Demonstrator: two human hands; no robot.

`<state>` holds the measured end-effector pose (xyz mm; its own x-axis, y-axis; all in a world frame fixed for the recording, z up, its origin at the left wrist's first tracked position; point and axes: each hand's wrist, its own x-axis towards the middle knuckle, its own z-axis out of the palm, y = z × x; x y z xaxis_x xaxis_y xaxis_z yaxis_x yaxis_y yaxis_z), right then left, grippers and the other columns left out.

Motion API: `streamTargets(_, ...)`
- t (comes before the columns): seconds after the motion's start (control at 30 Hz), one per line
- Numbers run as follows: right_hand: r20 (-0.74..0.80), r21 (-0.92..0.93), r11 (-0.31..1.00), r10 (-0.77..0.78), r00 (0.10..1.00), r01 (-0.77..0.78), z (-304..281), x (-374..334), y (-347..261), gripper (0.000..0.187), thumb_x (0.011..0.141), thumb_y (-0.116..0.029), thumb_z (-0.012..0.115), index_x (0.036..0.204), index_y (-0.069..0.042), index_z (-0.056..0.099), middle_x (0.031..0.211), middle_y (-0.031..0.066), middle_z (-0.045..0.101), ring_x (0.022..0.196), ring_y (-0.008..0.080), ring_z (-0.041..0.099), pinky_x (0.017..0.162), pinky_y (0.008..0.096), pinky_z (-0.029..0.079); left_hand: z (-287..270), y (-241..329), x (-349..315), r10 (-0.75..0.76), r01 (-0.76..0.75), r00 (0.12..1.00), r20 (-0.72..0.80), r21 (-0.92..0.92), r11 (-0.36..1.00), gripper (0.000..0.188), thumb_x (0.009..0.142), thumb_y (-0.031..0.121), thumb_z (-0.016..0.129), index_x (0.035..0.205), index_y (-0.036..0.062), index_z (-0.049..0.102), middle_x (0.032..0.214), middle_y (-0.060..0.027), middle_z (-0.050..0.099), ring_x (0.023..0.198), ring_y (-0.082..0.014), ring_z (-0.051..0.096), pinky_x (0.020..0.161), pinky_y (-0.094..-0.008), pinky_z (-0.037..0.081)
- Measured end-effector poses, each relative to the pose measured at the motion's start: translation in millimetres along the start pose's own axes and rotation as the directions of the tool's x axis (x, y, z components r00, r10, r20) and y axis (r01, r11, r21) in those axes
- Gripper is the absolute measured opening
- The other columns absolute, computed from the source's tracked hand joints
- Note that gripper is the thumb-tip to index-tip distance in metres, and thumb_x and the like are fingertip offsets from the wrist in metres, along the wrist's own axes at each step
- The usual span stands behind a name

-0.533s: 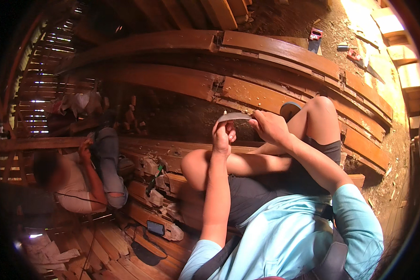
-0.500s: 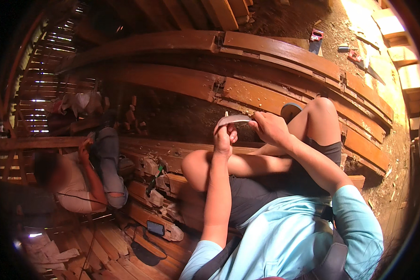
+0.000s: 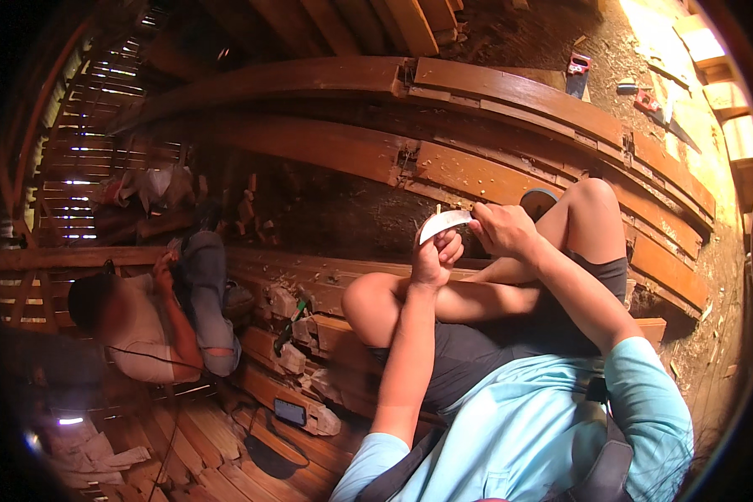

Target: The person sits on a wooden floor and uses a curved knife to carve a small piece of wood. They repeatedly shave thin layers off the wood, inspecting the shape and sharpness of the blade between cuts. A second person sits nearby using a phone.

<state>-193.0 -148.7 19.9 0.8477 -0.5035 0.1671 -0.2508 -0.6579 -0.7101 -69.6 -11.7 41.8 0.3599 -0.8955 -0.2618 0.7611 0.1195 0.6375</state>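
A knife with a curved, shiny blade (image 3: 446,223) is held in front of my bent knees. My right hand (image 3: 506,230) is closed around its handle, which the fingers mostly hide. On the other side, my left hand (image 3: 436,261) is closed just under the blade's tip end. The pale end of a thin wooden stick (image 3: 438,208) pokes up behind the blade, above the left fingers that grip it. Most of the stick is hidden by the blade and the hand.
Long wooden beams (image 3: 326,134) with notched joints run across in front of me. Two handsaws (image 3: 577,75) lie on the ground at the far right. To my left sits another person (image 3: 146,326). A phone (image 3: 290,412) and a dark cap (image 3: 272,456) rest on planks.
Both hands and the knife appear shifted a little rightward along with the whole scene. The blade has tilted and now catches more light, with its tip lower toward the left hand.
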Motion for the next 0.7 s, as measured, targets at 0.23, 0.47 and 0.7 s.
streamTargets(0.23,-0.202,0.112,0.979,0.193,0.960,-0.173,-40,34,28,0.035,0.099,-0.036,0.041,0.084,-0.005,0.050,0.077,0.0235,0.060,0.074,0.0450,0.059,0.062,0.0515,0.044,12,-36,-19,0.067,-0.066,0.997,-0.033,0.033,0.997,0.030,0.099,0.035,0.047,0.080,0.0109,0.049,0.062,0.0014,0.040,0.044,-0.0070,0.031,0.040,-0.0228,0.027)
streamTargets(0.47,-0.036,0.043,0.999,0.005,0.999,-0.003,-22,-19,1,0.028,0.095,-0.032,0.048,0.088,-0.004,0.047,0.072,0.0209,0.058,0.071,0.0429,0.058,0.060,0.0502,0.045,10,-2,-11,0.144,-0.109,0.981,-0.130,0.244,0.964,0.028,0.100,0.031,0.047,0.106,0.0050,0.056,0.080,0.0011,0.045,0.051,-0.0052,0.038,0.044,-0.0201,0.033)
streamTargets(0.7,0.190,0.075,0.995,0.048,0.981,-0.063,-32,-5,-1,0.025,0.095,-0.030,0.049,0.103,-0.006,0.051,0.078,0.0225,0.062,0.074,0.0418,0.061,0.061,0.0513,0.046,2,3,-19,0.203,-0.153,0.971,-0.122,0.334,0.930,0.023,0.100,0.026,0.045,0.109,0.0065,0.052,0.080,0.0007,0.046,0.050,-0.0048,0.038,0.043,-0.0189,0.033)
